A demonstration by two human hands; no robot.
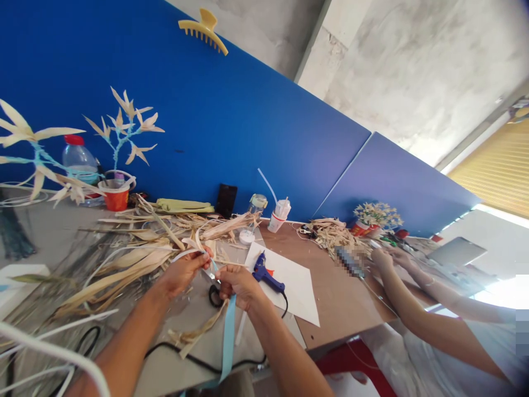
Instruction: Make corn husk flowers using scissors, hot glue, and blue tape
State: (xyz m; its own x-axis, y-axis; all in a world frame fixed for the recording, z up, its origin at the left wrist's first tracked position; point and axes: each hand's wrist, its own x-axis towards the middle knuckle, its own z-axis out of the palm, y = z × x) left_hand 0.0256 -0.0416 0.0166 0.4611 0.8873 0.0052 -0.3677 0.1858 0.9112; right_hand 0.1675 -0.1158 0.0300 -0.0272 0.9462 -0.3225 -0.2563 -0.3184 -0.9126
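My left hand (184,271) pinches the base of a pale husk flower (197,238) over the table. Close beside it, to the right, my right hand (239,284) is closed on a light blue ribbon (228,339). The ribbon's long end hangs down past the table's front edge, and a short stretch runs between my two hands. Scissors with a black handle (214,296) lie partly hidden behind my hands. A blue glue gun (268,275) rests on a white sheet (295,286) to the right of my right hand.
Dried husks (124,264) cover the table's left side. Husk-flower branches (119,132) stand beside a red cup (115,198). White wires (53,344) loop at the lower left; a black cable (198,361) crosses the front. A co-worker's hands (384,259) work at the right.
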